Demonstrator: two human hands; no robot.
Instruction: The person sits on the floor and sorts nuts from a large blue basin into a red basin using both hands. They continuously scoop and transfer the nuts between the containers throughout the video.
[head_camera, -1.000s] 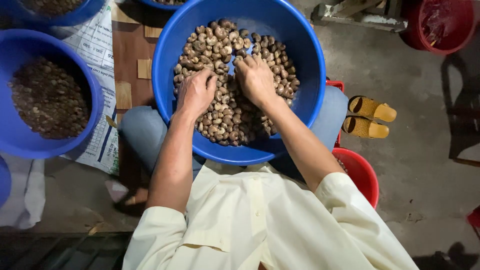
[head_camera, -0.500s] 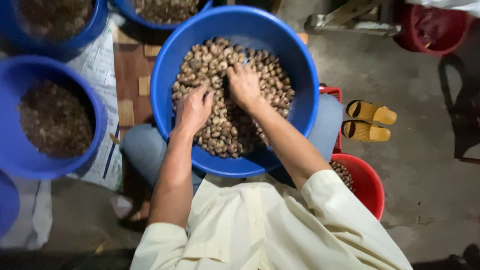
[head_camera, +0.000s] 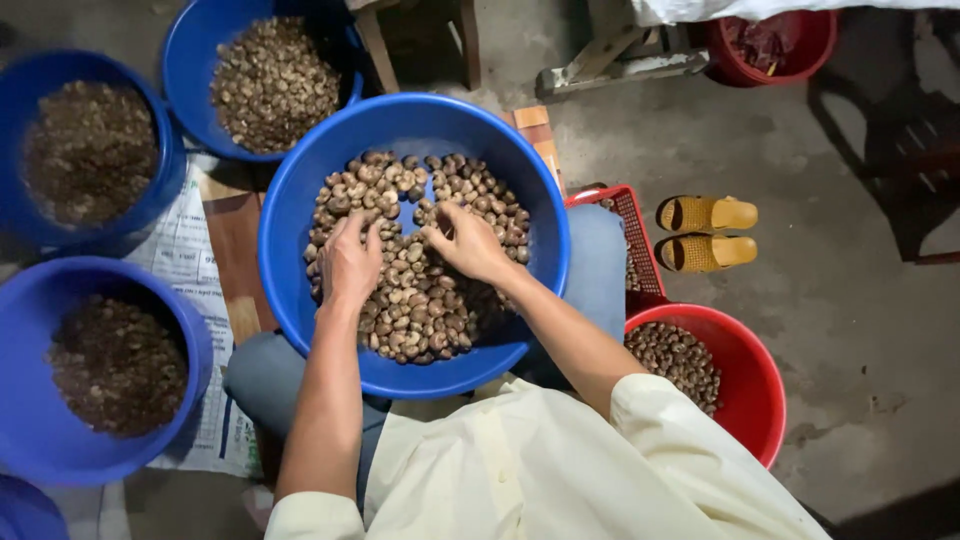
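Both hands, left hand (head_camera: 350, 262) and right hand (head_camera: 468, 243), rest loosely curled on the nuts (head_camera: 420, 300) in the blue basin (head_camera: 300, 200), clamping nothing. The nuts look small, hard, light and loose, best pinched singly between fingertips.

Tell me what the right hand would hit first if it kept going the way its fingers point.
The right hand points up-left across the nuts; it would likely meet more nuts, then the left hand.

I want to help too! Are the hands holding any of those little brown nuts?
It cannot be told: the left hand and right hand lie, fingers curled, on the small brown nuts in the big blue plastic basin.
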